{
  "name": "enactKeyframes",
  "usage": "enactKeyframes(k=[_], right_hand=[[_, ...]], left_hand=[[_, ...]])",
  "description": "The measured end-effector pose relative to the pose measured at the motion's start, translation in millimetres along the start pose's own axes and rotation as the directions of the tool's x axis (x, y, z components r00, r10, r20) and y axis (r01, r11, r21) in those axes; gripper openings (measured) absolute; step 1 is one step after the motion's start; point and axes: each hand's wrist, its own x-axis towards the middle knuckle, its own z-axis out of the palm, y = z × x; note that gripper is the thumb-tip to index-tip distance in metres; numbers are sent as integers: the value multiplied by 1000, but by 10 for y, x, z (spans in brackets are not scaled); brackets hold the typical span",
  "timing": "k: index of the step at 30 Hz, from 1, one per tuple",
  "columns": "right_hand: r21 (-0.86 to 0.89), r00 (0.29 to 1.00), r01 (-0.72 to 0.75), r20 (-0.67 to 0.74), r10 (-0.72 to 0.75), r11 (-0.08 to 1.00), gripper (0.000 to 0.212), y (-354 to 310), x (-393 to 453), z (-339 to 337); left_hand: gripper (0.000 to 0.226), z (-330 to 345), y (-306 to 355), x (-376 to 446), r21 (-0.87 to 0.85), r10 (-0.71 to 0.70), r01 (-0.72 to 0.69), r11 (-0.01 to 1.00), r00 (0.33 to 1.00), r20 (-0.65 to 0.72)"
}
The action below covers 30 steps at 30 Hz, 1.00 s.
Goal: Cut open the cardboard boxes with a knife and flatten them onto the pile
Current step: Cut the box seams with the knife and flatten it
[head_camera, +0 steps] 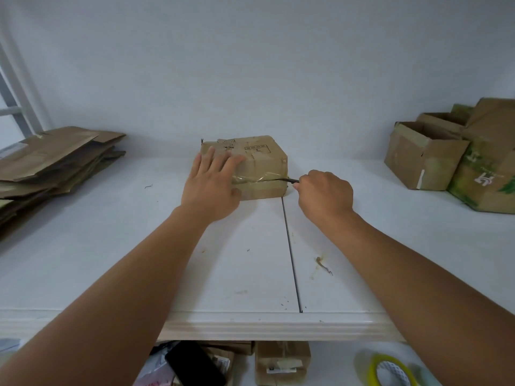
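A small taped cardboard box (262, 160) lies on the white table (111, 246) near the wall. My left hand (213, 185) presses flat on its top and near left corner, fingers spread. My right hand (324, 196) is closed around a knife (288, 179), only its thin dark blade showing. The blade lies in the taped seam on the box's near face, at its right end. A pile of flattened cardboard (55, 160) lies at the far left of the table.
Several open, unflattened boxes (451, 157) stand at the right against the wall. Below the table's front edge lie more cardboard boxes (281, 360), a black phone (195, 366) and a roll of yellow tape (390, 371). A scrap of tape (323, 264) sticks to the tabletop.
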Motion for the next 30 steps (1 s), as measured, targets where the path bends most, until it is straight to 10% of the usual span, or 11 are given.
enactKeyframes(k=[15,30], right_hand=[[205,994,-79,-61,93,976,29,255,16,47],[393,994,-86,-26,104,915,36,143,11,101]], left_hand=[[42,-17,-242,-48,-269,-122,94,958,989,-88],[102,-32,-244,-71,-102,-100,114,988,987,129]])
